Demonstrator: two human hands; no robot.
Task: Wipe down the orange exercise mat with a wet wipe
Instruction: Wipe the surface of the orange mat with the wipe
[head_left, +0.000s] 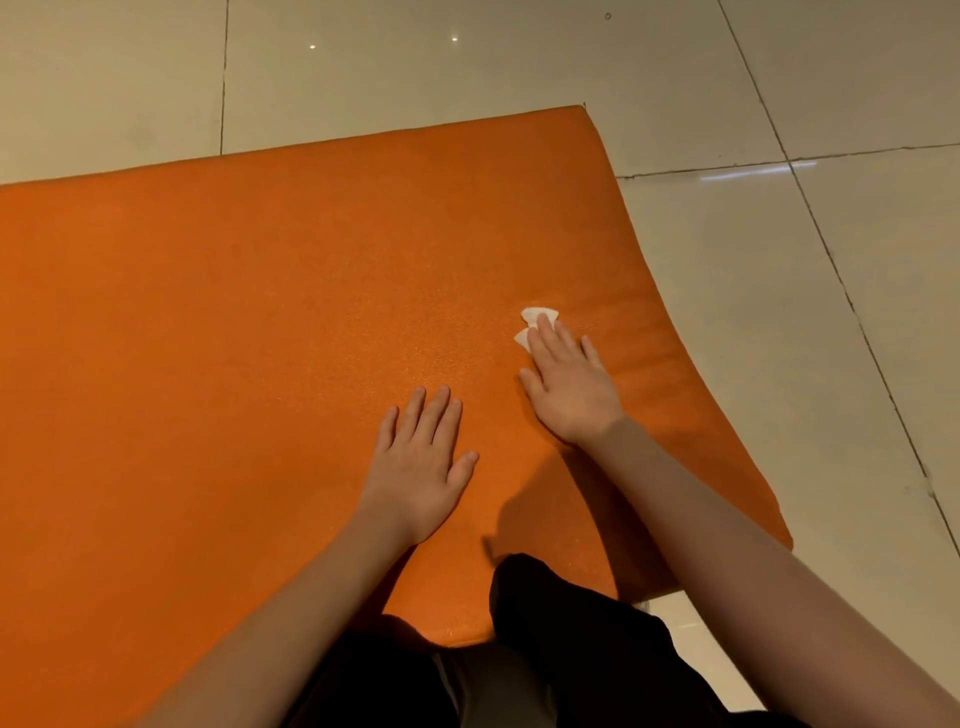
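Though pinned under the right hand (569, 384), the wipe (535, 315) (white, crumpled) peeks out.

Warm, rather dim light comes from overhead. The glossy floor (727, 270) carries small lamp glints and a pale streak. My right arm (727, 545) casts a soft shadow on the mat (208, 312), whose edges bow. Detail is slightly soft.
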